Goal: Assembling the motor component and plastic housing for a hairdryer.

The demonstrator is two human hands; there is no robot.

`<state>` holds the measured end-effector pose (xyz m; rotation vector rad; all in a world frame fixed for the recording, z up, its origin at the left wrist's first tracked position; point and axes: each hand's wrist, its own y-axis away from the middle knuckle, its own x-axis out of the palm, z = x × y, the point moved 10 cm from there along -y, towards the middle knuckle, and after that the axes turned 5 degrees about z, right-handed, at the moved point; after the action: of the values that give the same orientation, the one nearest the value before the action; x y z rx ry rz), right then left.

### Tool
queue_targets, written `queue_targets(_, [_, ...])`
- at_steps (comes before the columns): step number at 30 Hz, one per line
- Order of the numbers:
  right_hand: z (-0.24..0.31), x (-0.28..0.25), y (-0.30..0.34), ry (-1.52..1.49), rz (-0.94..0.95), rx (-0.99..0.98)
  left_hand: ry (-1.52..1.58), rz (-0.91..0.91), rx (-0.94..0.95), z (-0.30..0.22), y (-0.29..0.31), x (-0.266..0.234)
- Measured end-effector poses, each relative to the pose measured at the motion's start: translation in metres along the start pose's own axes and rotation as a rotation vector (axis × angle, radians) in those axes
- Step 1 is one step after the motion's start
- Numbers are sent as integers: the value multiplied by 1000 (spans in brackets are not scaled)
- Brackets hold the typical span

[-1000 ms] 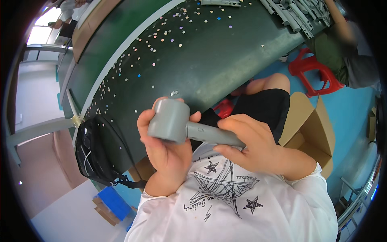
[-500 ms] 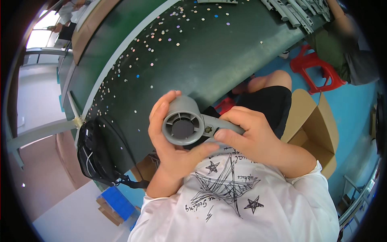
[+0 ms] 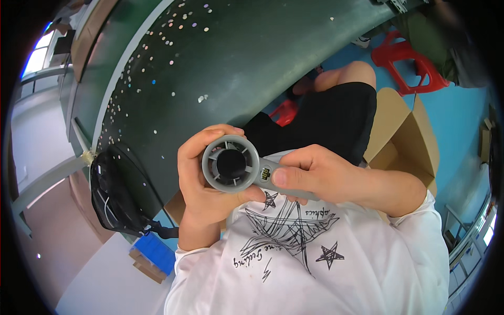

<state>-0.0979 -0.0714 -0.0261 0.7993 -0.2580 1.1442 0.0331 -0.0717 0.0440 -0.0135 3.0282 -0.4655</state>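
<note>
A grey handheld fan (image 3: 253,161) is in front of my chest, its round head facing up with a black hub and thin spokes inside the ring. My left hand (image 3: 197,178) is closed round the outside of the fan's head, thumb along the lower rim. The handle lies in my right hand (image 3: 320,176), whose thumb presses on it close to a small lit display (image 3: 265,174). The fingers of that hand are mostly hidden under the handle.
A dark green table (image 3: 236,58) with scattered small dots and a pale edge strip lies ahead. A black bag (image 3: 123,191) is at its left end. To the right are an open cardboard box (image 3: 401,136), a red stool (image 3: 407,65) and another person's sleeve area (image 3: 430,47).
The fan's head has tipped so its open face points up more squarely. My right thumb has shifted nearer the display. The view has moved, with the table sliding up and left.
</note>
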Motion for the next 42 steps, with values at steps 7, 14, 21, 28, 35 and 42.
queue_targets(7, [-5,-8,3,-36,-3,-33,34,43,-65,10,-1,-1])
queue_targets(14, [37,-12,26,836,-287,-345,11,-174,-281,18,3,-23])
queue_targets(21, [42,-7,27,1005,-352,-397,-319,-181,-455,9,-9,-27])
queue_targets(28, [33,-13,26,695,-293,-490,-215,-134,-469,13,-11,-23])
queue_targets(35, [16,-16,14,384,-212,-246,-237,-131,-423,16,-15,-28])
queue_targets(42, [8,-14,8,134,-137,-208,-258,-158,-407,12,-21,-28])
